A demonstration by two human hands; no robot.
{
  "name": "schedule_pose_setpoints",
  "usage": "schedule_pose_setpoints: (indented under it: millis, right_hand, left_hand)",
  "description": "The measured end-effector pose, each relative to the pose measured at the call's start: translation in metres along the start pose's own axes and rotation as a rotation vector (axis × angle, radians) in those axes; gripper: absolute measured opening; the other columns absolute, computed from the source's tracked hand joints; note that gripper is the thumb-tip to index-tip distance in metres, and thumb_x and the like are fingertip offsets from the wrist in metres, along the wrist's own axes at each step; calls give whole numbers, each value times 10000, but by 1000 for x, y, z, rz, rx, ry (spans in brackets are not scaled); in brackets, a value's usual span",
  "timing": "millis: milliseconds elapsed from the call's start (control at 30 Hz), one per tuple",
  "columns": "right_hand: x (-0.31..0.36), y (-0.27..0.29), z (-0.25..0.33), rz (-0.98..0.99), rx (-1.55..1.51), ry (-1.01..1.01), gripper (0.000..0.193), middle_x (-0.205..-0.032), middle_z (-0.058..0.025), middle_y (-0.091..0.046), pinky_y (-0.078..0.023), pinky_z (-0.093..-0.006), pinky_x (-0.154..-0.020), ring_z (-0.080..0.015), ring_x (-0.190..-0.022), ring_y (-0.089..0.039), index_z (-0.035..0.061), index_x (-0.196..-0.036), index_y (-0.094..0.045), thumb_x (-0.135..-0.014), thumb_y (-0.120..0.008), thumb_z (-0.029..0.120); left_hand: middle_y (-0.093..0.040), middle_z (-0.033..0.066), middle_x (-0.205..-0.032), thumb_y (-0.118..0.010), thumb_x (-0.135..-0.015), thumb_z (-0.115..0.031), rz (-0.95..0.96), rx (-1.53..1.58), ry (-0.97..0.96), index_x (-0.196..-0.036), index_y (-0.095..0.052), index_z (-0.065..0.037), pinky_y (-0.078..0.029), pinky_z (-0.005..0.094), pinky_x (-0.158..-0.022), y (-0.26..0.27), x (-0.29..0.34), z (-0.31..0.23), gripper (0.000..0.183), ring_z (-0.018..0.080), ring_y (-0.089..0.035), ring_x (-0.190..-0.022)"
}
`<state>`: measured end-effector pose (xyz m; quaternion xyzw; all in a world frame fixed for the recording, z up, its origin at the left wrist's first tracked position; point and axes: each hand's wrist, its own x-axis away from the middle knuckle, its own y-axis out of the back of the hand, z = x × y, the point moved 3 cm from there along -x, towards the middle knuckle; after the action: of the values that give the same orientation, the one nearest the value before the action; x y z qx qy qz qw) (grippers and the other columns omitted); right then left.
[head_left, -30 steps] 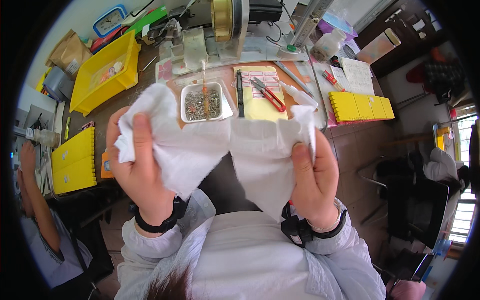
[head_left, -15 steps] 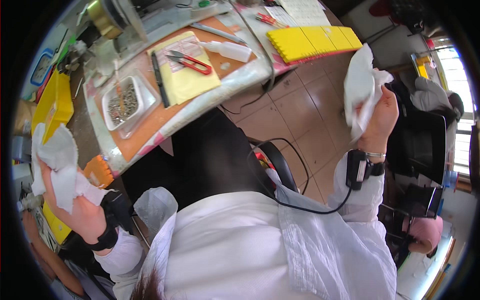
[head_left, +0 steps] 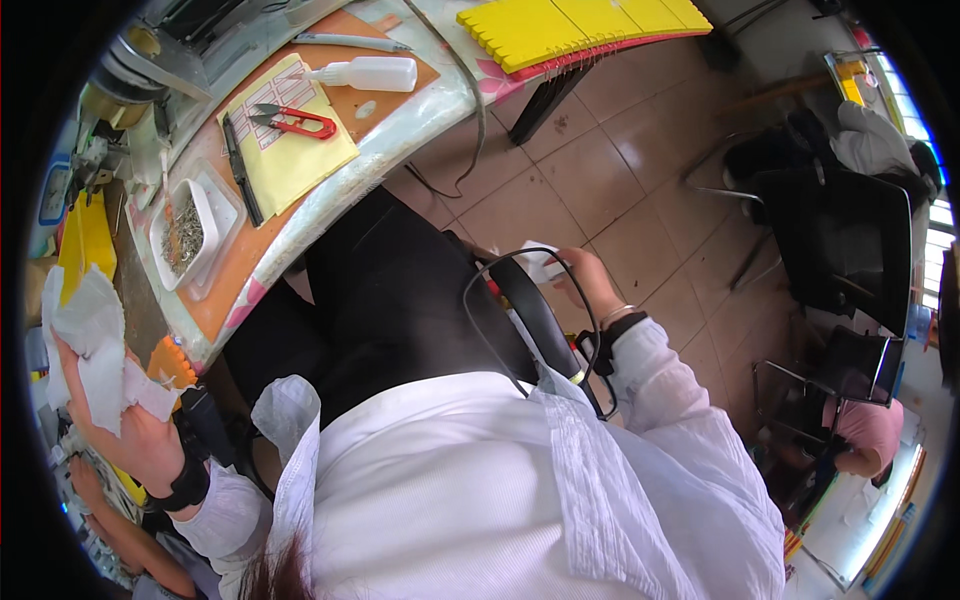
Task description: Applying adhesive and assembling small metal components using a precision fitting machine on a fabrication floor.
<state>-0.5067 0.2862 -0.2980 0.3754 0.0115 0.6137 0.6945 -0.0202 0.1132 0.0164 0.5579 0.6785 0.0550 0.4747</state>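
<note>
Found in the left hand [head_left: 130, 432], raised near the left end of the surface [head_left: 430, 108]: a torn white tissue [head_left: 88, 318], gripped and draped over most of the fingers, with loose ends hanging toward the wrist; noted just beside, at the near left corner of the surface, an orange notched board [head_left: 170, 362]; found in the right hand [head_left: 597, 287], lowered well off the front edge of the surface, beside a black armrest [head_left: 535, 312] and above the tiled floor [head_left: 560, 200]: a second white tissue [head_left: 541, 262], pinched at the fingertips; cannot tell its full extent, partly hidden by the fingers; recorded on the surface, upon an orange mat [head_left: 385, 108]: a yellow envelope [head_left: 310, 160] near the front edge, with red-handled snips [head_left: 287, 121] lying across; a slim black tool [head_left: 240, 172] along its left side; a white squeeze bottle [head_left: 385, 73] at its right; a white tray [head_left: 208, 222] of small metal pieces [head_left: 183, 232] toward the left end; logged at the right end, along the front edge: a yellow board [head_left: 590, 28].
</note>
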Motion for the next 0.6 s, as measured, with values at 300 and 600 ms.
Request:
schedule_pose_setpoints:
  millis: [300, 600]
  right_hand:
    - [-14, -66, 21, 482, 403, 369, 209, -910, -223, -681, -514, -456, -800, -396, -913, -655, 51, -931, -701, -782, -634, 181]
    - [-37, -86, -27, 610, 263, 330, 228, -946, -224, -687, -524, -441, -795, -393, -905, -658, 55, -969, -705, -818, -614, 199]
  left_hand:
    - [-655, 194, -1146, -635, -867, -267, 178, -343, -149, -1423, -411, 36, -486, 304, -852, -9, -4, -35, 671, 236, -642, -1016]
    - [-598, 224, -1224, -617, -850, -327, 207, -192, -109, -1431, -399, 33, -456, 342, -929, -13, 0, -30, 717, 286, -617, -1071]
